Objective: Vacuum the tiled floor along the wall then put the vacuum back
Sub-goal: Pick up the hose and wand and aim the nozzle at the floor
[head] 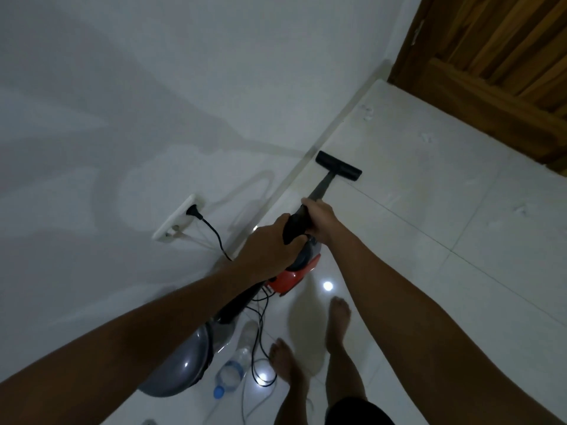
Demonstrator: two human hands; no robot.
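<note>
I hold a red and grey vacuum (293,273) above the white tiled floor (429,185). My left hand (265,250) grips its dark handle from the left. My right hand (320,220) is wrapped round the top of the same handle where the grey wand (322,187) starts. The wand slopes down to a black floor nozzle (338,165), which sits on the tiles right beside the skirting of the white wall (153,87). The vacuum's black cord (211,233) runs up to a plug (192,211) in a white wall socket (176,220).
A grey round-bottomed object (181,363) and a clear plastic bottle with a blue cap (231,374) lie on the floor by the wall. Loose cord loops (260,348) lie near my bare feet (306,342). A wooden door (497,65) stands at the far right.
</note>
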